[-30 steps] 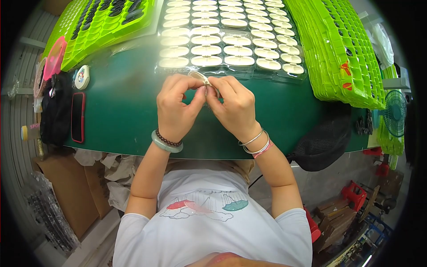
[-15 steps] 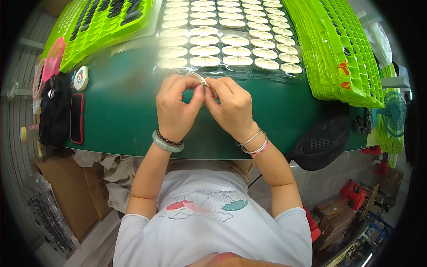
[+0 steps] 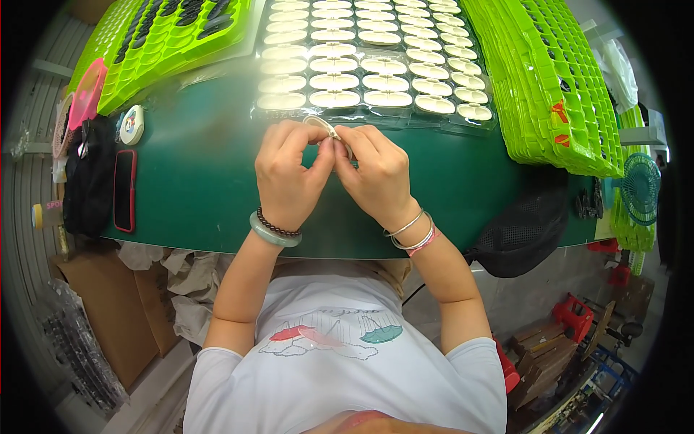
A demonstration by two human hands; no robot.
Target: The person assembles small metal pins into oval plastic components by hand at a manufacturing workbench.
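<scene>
Both my hands meet over the green tabletop, just in front of a clear plastic tray (image 3: 271, 116) that carries rows of cream-white oval cases (image 3: 335, 98). Between them is a small cream-white oval piece (image 3: 319, 121), seen edge-on and partly hidden by my fingers. My left hand (image 3: 289, 160) pinches its near side with thumb and forefinger. From the other side my right hand (image 3: 377, 168) pinches the same piece, fingertips almost touching the left ones. Whether the piece is one whole case or a part of one, I cannot tell.
Stacked green trays (image 3: 557, 94) stand at the right; another green tray (image 3: 173, 54) with dark pieces lies at the upper left. A phone (image 3: 125, 190), a small white oval object (image 3: 131, 125) and a black bag (image 3: 90, 177) lie left. A black mesh item (image 3: 524, 231) overhangs the right front edge.
Almost nothing differs. My left hand and wrist have shifted very slightly to the right, and the pinch on the white piece is the same.
</scene>
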